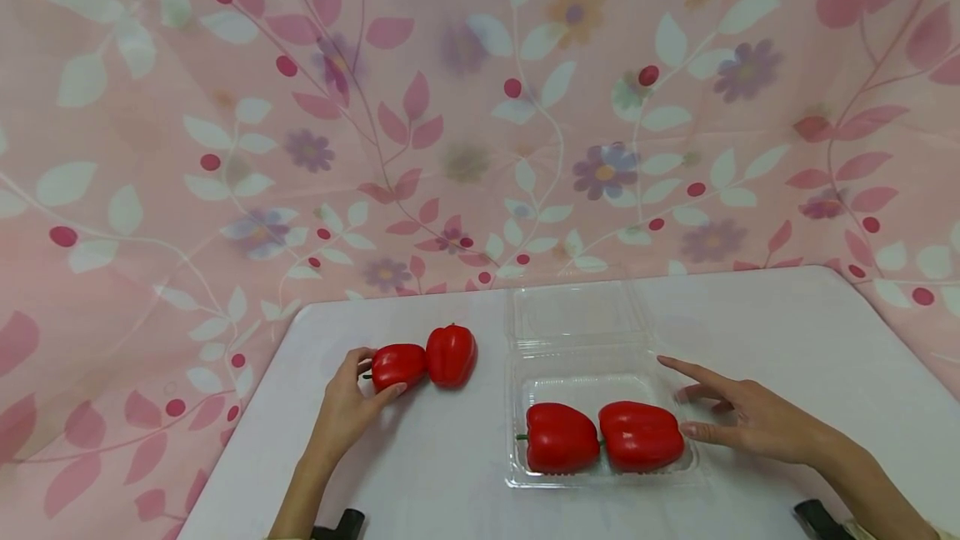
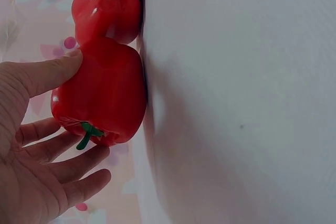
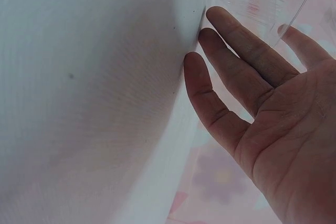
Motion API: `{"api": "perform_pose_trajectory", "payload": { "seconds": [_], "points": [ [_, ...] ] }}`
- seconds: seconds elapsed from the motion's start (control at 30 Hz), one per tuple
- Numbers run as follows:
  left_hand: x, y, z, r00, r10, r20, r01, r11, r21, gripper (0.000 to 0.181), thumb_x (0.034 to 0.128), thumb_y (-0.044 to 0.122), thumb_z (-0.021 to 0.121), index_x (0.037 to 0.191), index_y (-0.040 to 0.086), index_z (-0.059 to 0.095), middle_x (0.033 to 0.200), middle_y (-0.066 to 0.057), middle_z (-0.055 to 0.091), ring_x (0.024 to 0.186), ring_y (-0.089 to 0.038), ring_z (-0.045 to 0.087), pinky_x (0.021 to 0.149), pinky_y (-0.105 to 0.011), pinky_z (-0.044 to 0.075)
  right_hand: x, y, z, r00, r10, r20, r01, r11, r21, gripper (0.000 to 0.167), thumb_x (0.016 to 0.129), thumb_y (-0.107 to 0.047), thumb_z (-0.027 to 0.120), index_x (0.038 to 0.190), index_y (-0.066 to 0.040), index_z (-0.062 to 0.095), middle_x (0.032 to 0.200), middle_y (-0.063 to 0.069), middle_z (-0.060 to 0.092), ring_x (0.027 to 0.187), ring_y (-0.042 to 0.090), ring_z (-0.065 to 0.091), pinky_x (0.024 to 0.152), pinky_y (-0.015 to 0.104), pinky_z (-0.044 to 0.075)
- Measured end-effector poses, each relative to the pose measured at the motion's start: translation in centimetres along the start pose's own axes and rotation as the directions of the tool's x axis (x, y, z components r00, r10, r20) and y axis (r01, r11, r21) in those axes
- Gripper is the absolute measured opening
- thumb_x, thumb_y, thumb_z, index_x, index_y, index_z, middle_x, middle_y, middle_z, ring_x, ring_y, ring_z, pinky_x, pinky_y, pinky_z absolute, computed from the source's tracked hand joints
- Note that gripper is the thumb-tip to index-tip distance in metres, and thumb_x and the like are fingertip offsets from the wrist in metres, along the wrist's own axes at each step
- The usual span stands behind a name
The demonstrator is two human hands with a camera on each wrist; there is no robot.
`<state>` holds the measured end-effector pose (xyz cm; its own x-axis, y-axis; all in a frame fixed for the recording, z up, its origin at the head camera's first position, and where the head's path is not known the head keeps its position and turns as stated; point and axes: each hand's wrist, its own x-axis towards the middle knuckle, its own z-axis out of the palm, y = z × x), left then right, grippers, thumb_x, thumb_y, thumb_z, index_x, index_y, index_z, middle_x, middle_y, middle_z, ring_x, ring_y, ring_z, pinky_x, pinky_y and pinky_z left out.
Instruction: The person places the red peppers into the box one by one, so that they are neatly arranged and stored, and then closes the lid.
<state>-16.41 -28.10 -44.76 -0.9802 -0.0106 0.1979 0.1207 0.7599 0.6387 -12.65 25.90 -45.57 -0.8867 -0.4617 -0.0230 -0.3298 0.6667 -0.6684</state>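
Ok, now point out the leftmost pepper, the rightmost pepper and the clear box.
Leftmost pepper (image 1: 397, 365): head view, middle of its glossy side.
Rightmost pepper (image 1: 642, 437): head view, middle of its body.
Clear box (image 1: 592, 386): head view, bare part of its floor.

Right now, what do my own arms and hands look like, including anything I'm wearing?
Your left hand and right hand are bare, with no gloves or rings showing. The forearms look slender and bare too. A black, blocky piece shows near each wrist, probably worn gear. Pale yellowish cloth, perhaps a sleeve, edges the right forearm.
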Motion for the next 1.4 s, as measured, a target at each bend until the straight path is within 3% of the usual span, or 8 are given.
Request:
{"api": "perform_pose_trajectory", "payload": {
  "seconds": [0.23, 0.4, 0.83, 1.2, 1.4],
  "points": [
    [-0.2, 0.2, -0.2, 1.0, -0.014, -0.005, 0.014, 1.0, -0.001, 0.068, 0.0773, 0.024, 0.086, 0.13, 0.004, 0.047, 0.128, -0.016, 0.058, 0.118, -0.038, 0.057, 0.09, -0.054, 0.052, -0.1, 0.1, 0.1, 1.0, -0.006, 0.0, 0.006, 0.999, -0.031, 0.08, 0.086, -0.045, 0.071, 0.154, -0.028, 0.033, 0.12, -0.003, 0.067, 0.109, 0.023, 0.064, 0.078, 0.036, 0.057],
    [-0.5, 0.8, -0.7, 1.0, -0.007, -0.019, 0.007, 1.0, 0.011, 0.067, 0.0774, 0.026, 0.086, 0.129, 0.004, 0.048, 0.127, -0.016, 0.059, 0.116, -0.038, 0.057, 0.088, -0.054, 0.053, -0.1, 0.2, -0.1, 0.999, -0.035, 0.004, 0.035, 0.999, -0.024, 0.079, 0.087, -0.042, 0.071, 0.154, -0.027, 0.032, 0.121, 0.0, 0.067, 0.109, 0.025, 0.064, 0.077, 0.036, 0.057],
    [-1.3, 2.4, -1.7, 0.992, 0.092, -0.081, -0.087, 0.994, 0.068, 0.067, 0.0745, 0.023, 0.088, 0.127, 0.005, 0.051, 0.121, -0.013, 0.061, 0.109, -0.035, 0.061, 0.081, -0.053, 0.056, -0.2, 0.2, 0.1, 1.0, -0.015, -0.006, 0.015, 1.0, -0.018, 0.08, 0.086, -0.044, 0.071, 0.154, -0.027, 0.033, 0.121, -0.001, 0.066, 0.109, 0.023, 0.064, 0.078, 0.035, 0.057],
    [-2.0, 4.9, -2.4, 0.967, 0.218, -0.134, -0.209, 0.975, 0.079, 0.069, 0.0718, 0.026, 0.09, 0.126, 0.006, 0.053, 0.12, -0.006, 0.061, 0.109, -0.027, 0.06, 0.083, -0.048, 0.056, -0.1, 0.1, 0.1, 1.0, -0.015, -0.004, 0.015, 1.0, -0.016, 0.081, 0.086, -0.044, 0.071, 0.154, -0.028, 0.032, 0.122, 0.0, 0.066, 0.109, 0.025, 0.063, 0.079, 0.041, 0.058],
    [-2.2, 6.3, -2.2, 0.965, 0.226, -0.131, -0.22, 0.974, 0.056, 0.068, 0.0717, 0.028, 0.09, 0.126, 0.008, 0.054, 0.12, -0.004, 0.061, 0.109, -0.024, 0.06, 0.083, -0.047, 0.056, 0.0, 0.0, 0.0, 1.0, -0.029, -0.003, 0.029, 0.999, -0.016, 0.081, 0.086, -0.043, 0.071, 0.155, -0.028, 0.03, 0.123, 0.003, 0.066, 0.11, 0.027, 0.063, 0.079, 0.044, 0.058]
  ]
}}
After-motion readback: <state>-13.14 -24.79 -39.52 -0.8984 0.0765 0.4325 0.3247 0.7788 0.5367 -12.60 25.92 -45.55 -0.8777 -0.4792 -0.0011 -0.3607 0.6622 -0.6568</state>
